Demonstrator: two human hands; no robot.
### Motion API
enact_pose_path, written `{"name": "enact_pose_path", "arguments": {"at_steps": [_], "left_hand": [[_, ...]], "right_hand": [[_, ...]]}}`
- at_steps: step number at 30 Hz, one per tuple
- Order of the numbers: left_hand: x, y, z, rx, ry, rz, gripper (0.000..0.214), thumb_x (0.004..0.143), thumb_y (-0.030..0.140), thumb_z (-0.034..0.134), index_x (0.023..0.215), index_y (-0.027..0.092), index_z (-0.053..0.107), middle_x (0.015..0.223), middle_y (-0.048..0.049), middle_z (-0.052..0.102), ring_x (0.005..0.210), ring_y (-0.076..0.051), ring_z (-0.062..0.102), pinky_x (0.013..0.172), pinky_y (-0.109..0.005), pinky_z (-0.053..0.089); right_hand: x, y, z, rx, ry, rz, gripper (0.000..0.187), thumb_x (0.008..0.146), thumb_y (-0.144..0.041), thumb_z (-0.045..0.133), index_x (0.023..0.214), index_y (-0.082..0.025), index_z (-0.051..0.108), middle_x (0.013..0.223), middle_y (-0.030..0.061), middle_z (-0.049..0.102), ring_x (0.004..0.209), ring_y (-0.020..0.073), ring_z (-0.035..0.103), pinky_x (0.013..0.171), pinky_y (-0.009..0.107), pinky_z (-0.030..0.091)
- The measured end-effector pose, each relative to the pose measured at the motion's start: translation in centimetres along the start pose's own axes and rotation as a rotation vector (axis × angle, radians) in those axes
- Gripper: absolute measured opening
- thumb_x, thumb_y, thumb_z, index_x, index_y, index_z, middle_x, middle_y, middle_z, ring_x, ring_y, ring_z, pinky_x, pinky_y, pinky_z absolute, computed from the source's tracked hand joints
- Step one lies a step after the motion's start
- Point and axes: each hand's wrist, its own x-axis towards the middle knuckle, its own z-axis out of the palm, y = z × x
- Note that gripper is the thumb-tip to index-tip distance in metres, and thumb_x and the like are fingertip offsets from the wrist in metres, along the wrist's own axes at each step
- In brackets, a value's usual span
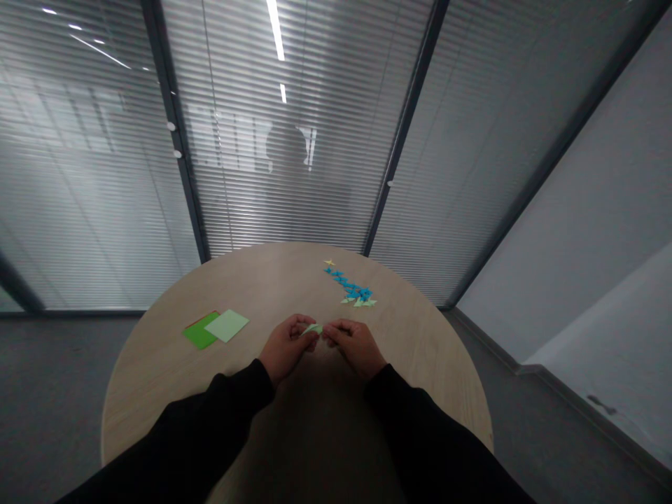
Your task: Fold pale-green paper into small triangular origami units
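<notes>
Square sheets of green paper (215, 329) lie near the left edge of the round wooden table (262, 280). The left hand (288, 348) and right hand (357, 346) both pinch a pale green paper piece (313, 329) over the table's middle; a line of blue and pale green folded paper shapes (351, 287) runs toward the far edge.

On your round tabletop (262, 287): paper squares (218, 327) lie left of centre, a row of folded paper units (349, 285) lies far right, and a folded paper piece (313, 329) sits nearest you, between your left hand (288, 348) and right hand (357, 346).
</notes>
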Motion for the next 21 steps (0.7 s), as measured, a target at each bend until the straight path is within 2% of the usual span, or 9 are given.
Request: {"name": "enact_pose_path", "arguments": {"at_steps": [6,21], "left_hand": [[0.03,-0.05,-0.05,-0.018,0.012,-0.007,0.038,0.074,0.039,0.077,0.099,0.016,0.060,0.069,-0.0015,0.068,0.062,-0.014,0.062,0.061,-0.026,0.046],[-0.28,0.51,0.33,0.058,-0.005,-0.008,0.033,0.076,0.034,0.074,0.098,0.016,0.059,0.072,-0.0015,0.068,0.063,-0.014,0.062,0.060,-0.025,0.045]], "right_hand": [[-0.02,0.16,0.15,0.108,0.000,0.062,0.034,0.070,-0.043,0.079,0.088,-0.015,0.072,0.067,0.0005,0.067,0.059,0.0131,0.056,0.058,0.026,0.042],[-0.19,-0.31,0.54,0.044,0.039,0.057,0.020,0.074,-0.036,0.073,0.073,-0.016,0.068,0.060,-0.0011,0.063,0.056,0.0124,0.053,0.056,0.026,0.037]]}}
